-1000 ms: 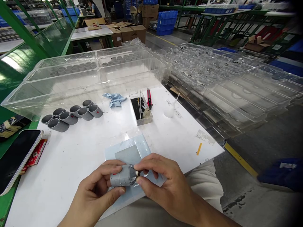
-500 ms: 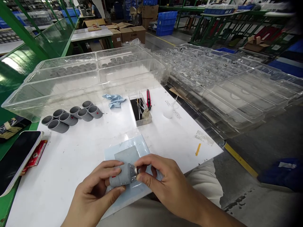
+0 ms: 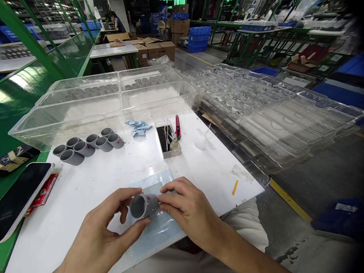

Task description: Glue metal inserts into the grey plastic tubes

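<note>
- Left hand [image 3: 104, 220]: thumb under, fingertips on top, loosely grasping 1 grey cylinder [image 3: 150, 204] by its open end.
- Right hand [image 3: 195, 214]: fingertips pinched on the cylinder's other end; exact contact hidden.
- Grey cylinder: between both hands, above the blue sheet [image 3: 139, 246], on its side, open mouth facing left and toward the camera, small red mark on the wall.
- Phone [image 3: 22, 195]: at left table edge, dark screen up, partly over a red packet [image 3: 47, 190].
- Yellow strip [image 3: 235, 187]: flat on the white table [image 3: 204, 176], right side.
- 8 grey tubes [image 3: 84, 148]: clustered on table, left, upright.
- Small box [image 3: 172, 153]: mid-table, holds thin tools and 1 little bottle [image 3: 174, 145].
- Red cutter [image 3: 178, 128]: just beside the box.
- White squeeze bottle [image 3: 200, 142]: right of the box.
- Blue cloth [image 3: 138, 128]: crumpled, left of the box.
- Clear tray [image 3: 65, 115]: behind, 2 groups of grey parts in its far compartments.
- Stacked clear trays [image 3: 287, 125]: right.
- Cardboard boxes [image 3: 160, 51], blue crates [image 3: 200, 40]: background.
- 1 person [image 3: 118, 25]: far back, left.
</note>
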Motion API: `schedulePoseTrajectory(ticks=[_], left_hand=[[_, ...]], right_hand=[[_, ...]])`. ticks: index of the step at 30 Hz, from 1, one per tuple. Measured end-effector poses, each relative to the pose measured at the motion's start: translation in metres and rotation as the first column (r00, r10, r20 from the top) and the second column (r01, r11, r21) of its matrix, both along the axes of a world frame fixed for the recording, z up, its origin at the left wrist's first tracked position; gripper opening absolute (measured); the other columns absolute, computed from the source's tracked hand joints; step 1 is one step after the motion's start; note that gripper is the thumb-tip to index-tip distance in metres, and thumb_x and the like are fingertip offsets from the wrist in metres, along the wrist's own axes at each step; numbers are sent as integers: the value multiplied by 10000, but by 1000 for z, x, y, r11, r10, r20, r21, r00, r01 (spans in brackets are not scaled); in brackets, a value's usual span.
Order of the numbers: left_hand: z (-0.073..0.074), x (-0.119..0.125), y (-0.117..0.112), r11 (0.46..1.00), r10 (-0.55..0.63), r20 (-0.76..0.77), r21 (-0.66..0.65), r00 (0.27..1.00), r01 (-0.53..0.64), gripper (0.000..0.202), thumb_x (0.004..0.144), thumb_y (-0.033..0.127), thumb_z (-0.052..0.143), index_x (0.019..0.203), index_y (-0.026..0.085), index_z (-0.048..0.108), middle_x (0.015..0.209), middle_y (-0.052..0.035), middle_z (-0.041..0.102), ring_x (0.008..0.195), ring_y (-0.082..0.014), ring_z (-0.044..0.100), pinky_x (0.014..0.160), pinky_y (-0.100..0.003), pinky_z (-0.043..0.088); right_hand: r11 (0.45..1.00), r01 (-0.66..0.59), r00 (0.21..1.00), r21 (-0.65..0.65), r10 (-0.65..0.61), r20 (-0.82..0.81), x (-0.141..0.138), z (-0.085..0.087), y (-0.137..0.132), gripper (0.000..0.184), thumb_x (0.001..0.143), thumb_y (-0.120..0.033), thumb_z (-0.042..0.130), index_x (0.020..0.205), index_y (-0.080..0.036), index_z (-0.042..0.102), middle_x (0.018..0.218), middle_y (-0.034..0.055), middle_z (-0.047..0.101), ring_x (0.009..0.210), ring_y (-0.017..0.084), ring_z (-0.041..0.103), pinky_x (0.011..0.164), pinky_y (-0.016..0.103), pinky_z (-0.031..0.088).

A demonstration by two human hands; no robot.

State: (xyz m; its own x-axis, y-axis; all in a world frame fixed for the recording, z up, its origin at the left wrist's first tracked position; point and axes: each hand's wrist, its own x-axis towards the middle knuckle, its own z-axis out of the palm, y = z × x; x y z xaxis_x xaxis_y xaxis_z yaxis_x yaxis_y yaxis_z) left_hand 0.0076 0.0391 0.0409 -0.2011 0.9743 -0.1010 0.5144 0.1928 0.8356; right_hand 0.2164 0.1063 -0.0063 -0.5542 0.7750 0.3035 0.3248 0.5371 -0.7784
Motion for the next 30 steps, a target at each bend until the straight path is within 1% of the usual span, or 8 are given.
schedulePoseTrajectory(ticks=[4,7,10,14,19,25,27,30], left_hand=[[-4,4,16,984,-177,-18,-14,984,177,213,812,316,786,1018,325,731,980,-1,710,806,-198,618,610,-217,511],[-13,2,22,969,-247,1,-22,969,247,227,834,280,772,1053,314,721,1037,-1,713,914,-213,674,784,-261,538],[-20,3,22,956,-293,17,26,956,293,283,835,231,764,1099,320,713,1084,-4,700,988,-223,686,834,-282,539],[-28,9,17,951,-299,50,97,953,294,364,828,151,743,1132,347,704,1108,11,676,1020,-201,681,853,-285,536],[-41,12,12,948,-281,63,174,958,266,378,862,199,757,1202,342,673,1232,-8,670,1128,-219,668,965,-340,529],[-42,10,13,951,-277,80,164,958,261,371,890,212,749,1217,363,663,1252,14,684,1143,-200,672,981,-333,532],[-41,9,14,952,-275,79,164,958,259,375,895,217,746,1226,369,658,1258,19,684,1143,-197,672,977,-329,535],[-41,9,14,952,-274,77,164,959,259,373,894,222,748,1225,369,658,1252,20,686,1136,-197,674,965,-328,540]], right_hand=[[999,-25,989,-25,29,147,3,8,4,265,974,-117,619,1132,-246,788,1062,84,700,1070,256,633,901,408,595],[991,-60,974,-120,84,209,17,23,16,284,967,-160,646,1210,-254,759,1120,71,712,1092,241,660,958,403,580],[980,129,979,-149,-102,177,27,38,37,274,1009,-326,630,1252,-248,731,1083,55,756,946,202,712,833,336,589],[907,419,907,-36,-416,64,19,53,69,383,987,-393,660,1322,-207,671,830,-3,762,650,144,654,623,272,504],[896,392,896,207,-424,136,2,66,93,227,1004,-326,623,976,-184,798,751,-2,756,616,142,645,622,287,447],[872,314,896,375,-403,186,2,71,97,182,975,-295,672,968,-183,815,888,37,812,759,201,726,708,331,497],[842,338,911,421,-405,79,5,76,91,151,965,-277,692,983,-188,812,957,48,817,840,208,738,740,330,521],[742,481,869,467,-473,-143,11,92,68,84,936,-260,736,976,-228,802,983,33,814,840,193,723,691,317,522]])
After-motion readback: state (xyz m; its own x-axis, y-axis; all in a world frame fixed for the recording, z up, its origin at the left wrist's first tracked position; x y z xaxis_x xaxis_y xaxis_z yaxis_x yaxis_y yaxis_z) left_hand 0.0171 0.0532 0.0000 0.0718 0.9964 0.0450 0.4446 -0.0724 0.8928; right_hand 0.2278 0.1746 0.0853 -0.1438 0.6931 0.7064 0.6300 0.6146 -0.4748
